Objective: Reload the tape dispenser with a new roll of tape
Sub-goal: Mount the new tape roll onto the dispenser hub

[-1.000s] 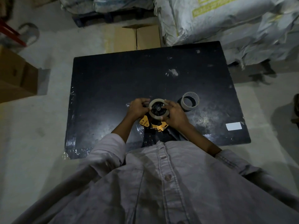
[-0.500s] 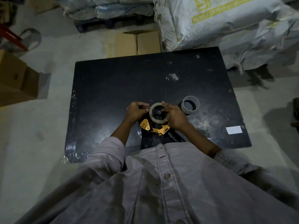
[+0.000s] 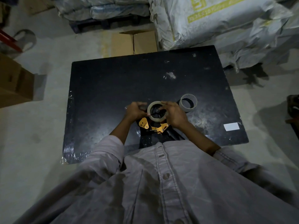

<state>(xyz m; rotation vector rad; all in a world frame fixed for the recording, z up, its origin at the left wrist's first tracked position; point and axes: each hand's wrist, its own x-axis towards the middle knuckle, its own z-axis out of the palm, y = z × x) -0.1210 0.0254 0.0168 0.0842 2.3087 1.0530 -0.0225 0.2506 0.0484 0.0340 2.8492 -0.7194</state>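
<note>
— Where's the tape roll [image 3: 157, 112]?
— On the orange tape dispenser [image 3: 152, 126], near the black table's [image 3: 103, 88] front edge. Right hand [image 3: 175, 114] fingers curl round its rim; left hand [image 3: 135, 110] pinches its left side.
— The grey empty core [image 3: 188, 103]?
— Just right of the roll.

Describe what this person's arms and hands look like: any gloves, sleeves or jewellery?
Both the left hand and right hand are bare, with no visible gloves, rings or watch. The pale grey button-up shirt has long sleeves rolled up, leaving both forearms uncovered.
</note>
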